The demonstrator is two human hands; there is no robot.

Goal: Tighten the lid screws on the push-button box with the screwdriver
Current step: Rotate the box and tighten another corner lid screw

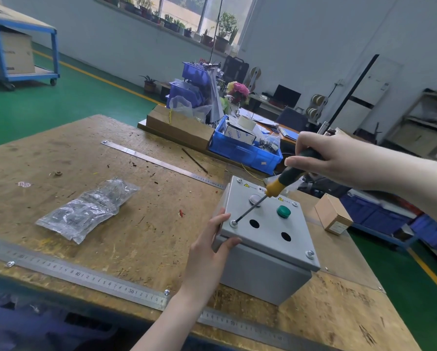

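Steadying the grey box point(265, 239) on the wooden surface point(136, 224), the left hand point(213, 245) grips its near corner. The right hand point(339, 160) grips the screwdriver point(275, 187), tip on the near-left lid screw point(233, 223). Keeping the tip seated and pressing down should prevent slipping.

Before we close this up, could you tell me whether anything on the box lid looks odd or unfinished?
Yes: the push-button box lid has two open round holes with no buttons fitted, beside one green button and one silver one. Nothing looks damaged.
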